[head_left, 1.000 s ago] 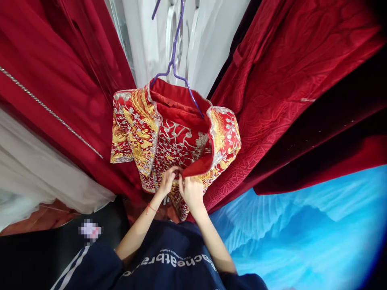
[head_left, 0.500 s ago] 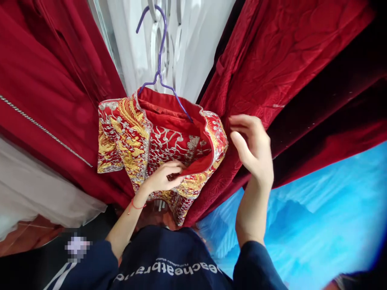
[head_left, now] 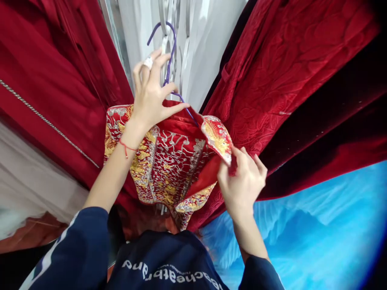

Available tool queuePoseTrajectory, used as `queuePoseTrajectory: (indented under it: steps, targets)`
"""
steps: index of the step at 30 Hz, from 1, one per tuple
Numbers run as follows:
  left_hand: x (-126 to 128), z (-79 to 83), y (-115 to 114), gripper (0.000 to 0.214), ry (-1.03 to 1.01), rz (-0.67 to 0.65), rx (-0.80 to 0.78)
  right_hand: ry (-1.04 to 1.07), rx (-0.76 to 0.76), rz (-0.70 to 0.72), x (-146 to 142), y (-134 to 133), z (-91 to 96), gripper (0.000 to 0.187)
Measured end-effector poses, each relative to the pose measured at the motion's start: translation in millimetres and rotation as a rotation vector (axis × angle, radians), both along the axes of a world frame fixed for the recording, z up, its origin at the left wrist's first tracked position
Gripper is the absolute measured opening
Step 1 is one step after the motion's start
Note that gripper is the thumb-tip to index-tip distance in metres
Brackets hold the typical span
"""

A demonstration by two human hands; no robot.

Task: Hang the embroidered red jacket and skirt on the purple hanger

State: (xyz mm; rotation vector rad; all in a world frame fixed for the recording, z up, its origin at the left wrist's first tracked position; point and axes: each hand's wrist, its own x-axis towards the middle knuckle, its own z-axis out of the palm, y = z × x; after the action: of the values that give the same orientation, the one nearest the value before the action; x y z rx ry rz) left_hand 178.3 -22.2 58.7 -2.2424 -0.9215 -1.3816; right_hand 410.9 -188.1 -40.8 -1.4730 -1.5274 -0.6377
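A red jacket (head_left: 169,161) with gold and silver embroidery hangs by its collar from a purple hanger (head_left: 173,44), its front lying open. My left hand (head_left: 149,86), with a white ring on one finger, is open with fingers spread over the collar beside the hanger's neck. Its thumb and index finger reach toward the hanger's right shoulder; whether they touch it I cannot tell. Lower right, my right hand (head_left: 242,177) is closed on the jacket's right front edge, which folds outward at the fingertips. Most of the left shoulder is behind my left wrist.
The hanger's hook catches on a white chain of links (head_left: 165,20). Red garments (head_left: 54,80) hang at left, a pale one (head_left: 36,173) below them. More red and dark-red cloth (head_left: 272,72) hangs at right, above a blue patterned surface (head_left: 317,229).
My left hand has left the jacket's front and risen to the hanger. My right hand has come down and taken hold of the jacket's right edge, lifting it.
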Motion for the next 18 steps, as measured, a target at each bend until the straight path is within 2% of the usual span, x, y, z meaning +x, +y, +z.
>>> queuePoseTrajectory:
  steps: [2, 6, 12, 16, 18]
  targets:
    - [-1.5, 7.8, 3.0, 0.032, 0.060, -0.025, -0.005, -0.010, 0.011, -0.045, 8.9, 4.9, 9.4, 0.023]
    - [3.8, 8.3, 1.9, 0.039, 0.068, -0.013, -0.042, 0.071, 0.009, -0.117, 28.5, 12.0, 40.4, 0.021]
    - [1.1, 9.5, 1.3, 0.035, 0.094, -0.027, -0.034, 0.139, 0.019, -0.013, 38.6, 9.7, 79.4, 0.025]
    - [3.3, 9.9, 3.6, 0.034, 0.087, -0.025, -0.035, 0.044, 0.042, 0.042, 43.6, 6.4, 99.2, 0.024]
    - [8.5, 9.0, 3.9, 0.033, 0.072, -0.019, -0.029, -0.007, 0.036, 0.001, 39.2, 0.7, 105.7, 0.026]
